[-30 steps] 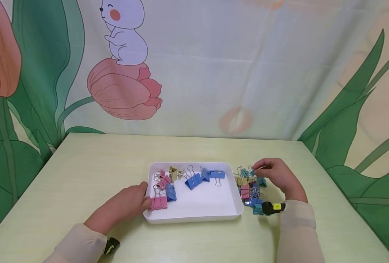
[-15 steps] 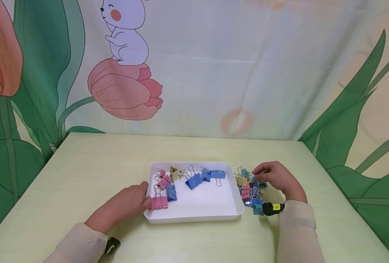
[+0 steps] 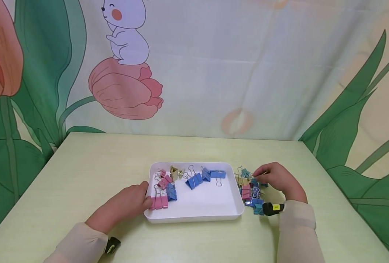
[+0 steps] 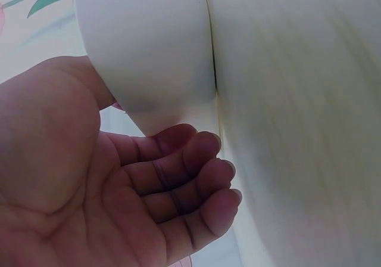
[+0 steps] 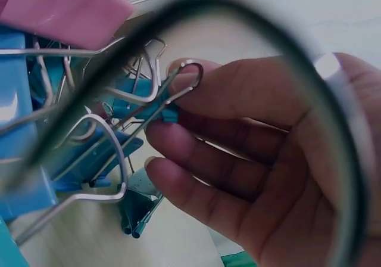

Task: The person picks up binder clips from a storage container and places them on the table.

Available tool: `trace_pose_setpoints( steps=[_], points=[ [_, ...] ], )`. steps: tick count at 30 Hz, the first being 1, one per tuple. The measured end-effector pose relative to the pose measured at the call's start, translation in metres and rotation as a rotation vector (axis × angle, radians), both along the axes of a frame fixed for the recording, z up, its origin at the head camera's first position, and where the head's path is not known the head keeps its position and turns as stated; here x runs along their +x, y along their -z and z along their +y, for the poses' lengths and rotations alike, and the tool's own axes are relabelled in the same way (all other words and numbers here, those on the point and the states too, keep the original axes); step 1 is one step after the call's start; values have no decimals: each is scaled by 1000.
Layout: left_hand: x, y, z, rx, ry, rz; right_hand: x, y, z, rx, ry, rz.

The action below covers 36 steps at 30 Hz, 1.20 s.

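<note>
My left hand (image 3: pixel 132 202) grips the left end of a white tray (image 3: pixel 207 206); in the left wrist view its thumb goes over the rim and the curled fingers (image 4: pixel 205 183) lie against the outer wall. Just right of the tray, my right hand (image 3: pixel 278 179) reaches into a pile of coloured binder clips. Its thumb and fingertips pinch a small teal binder clip (image 5: pixel 169 114), partly hidden by wire handles. Around it lie a pink binder clip (image 3: pixel 245 191), a blue binder clip (image 5: pixel 12 106) and several teal ones.
Inside the tray, pink binder clips (image 3: pixel 159 202) and a gold binder clip (image 3: pixel 174 173) sit at the left. Blue binder clips (image 3: pixel 193 180) lie along its back. A printed curtain (image 3: pixel 194 73) hangs behind the pale table (image 3: pixel 109 157).
My right hand has come down slightly into the pile, and the teal clips by its fingertips have shifted. The left hand keeps its grip on the tray.
</note>
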State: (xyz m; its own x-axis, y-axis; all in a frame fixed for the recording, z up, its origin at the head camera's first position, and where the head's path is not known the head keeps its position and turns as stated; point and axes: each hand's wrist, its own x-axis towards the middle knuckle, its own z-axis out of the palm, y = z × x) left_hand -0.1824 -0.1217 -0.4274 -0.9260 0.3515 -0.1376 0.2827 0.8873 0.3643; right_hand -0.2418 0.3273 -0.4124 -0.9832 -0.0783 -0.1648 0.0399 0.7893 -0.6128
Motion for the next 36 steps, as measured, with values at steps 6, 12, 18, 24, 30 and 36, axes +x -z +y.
trace_pose_setpoints(
  steps=[6, 12, 18, 24, 30, 36],
  points=[
    [0, 1, 0, 8, -3, -2, 1, 0, 1, 11, -7, -1],
    [0, 1, 0, 6, -6, -7, 3, -4, -1, 16, -23, 18],
    [-2, 2, 0, 5, -11, -27, 5, -7, -3, 32, -27, 37],
    [-1, 2, 0, 1, -12, -17, 5, -10, -4, 46, -30, 60],
    [0, 1, 0, -3, -4, 4, 5, -15, -12, 71, -47, 87],
    [0, 1, -1, 0, 0, 9, 10, -23, -26, 68, -69, 146]
  ],
)
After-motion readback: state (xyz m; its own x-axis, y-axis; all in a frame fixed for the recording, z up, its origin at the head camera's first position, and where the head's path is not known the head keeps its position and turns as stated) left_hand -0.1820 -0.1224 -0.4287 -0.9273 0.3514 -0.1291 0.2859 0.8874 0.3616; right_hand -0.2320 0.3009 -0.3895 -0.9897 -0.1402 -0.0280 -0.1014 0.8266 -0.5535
